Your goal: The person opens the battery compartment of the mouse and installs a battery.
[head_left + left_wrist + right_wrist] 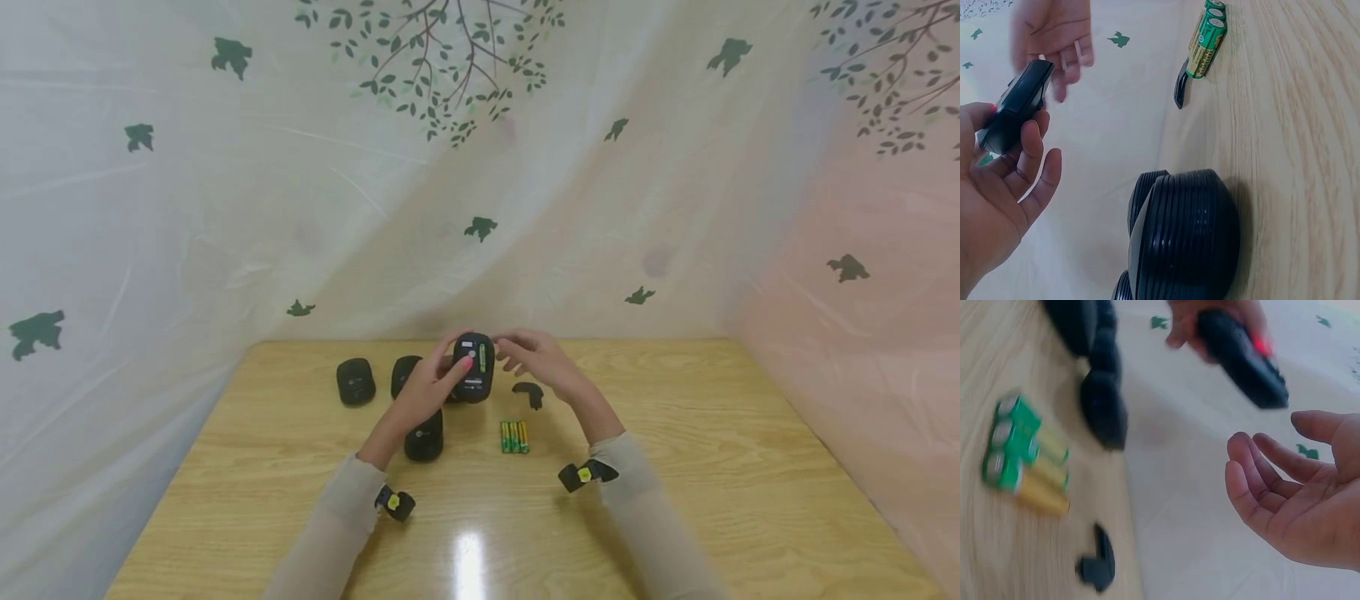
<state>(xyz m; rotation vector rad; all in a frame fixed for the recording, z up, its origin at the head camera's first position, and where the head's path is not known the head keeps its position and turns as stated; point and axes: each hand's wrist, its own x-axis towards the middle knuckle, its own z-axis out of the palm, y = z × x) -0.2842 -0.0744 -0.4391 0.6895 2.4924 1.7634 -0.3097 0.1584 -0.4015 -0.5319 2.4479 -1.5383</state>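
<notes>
My left hand [426, 385] grips a black computer mouse [474, 390] with its underside facing up, thumb lying across it. A green battery [482, 358] sits in the open slot of that underside. Just off the mouse's right edge is my right hand [538, 357], fingers loosely bent and holding nothing; the right wrist view shows its palm [1310, 515] bare. Below the right hand, a curved black battery cover [531, 392] lies on the table. Nearer to me is a row of green and gold batteries [514, 437], side by side.
More black mice stand on the wooden table [675, 483]: one at the far left [356, 382], one partly behind the left hand [403, 372], one by the left wrist [424, 437]. A printed curtain [420, 275] hangs along the table's back edge.
</notes>
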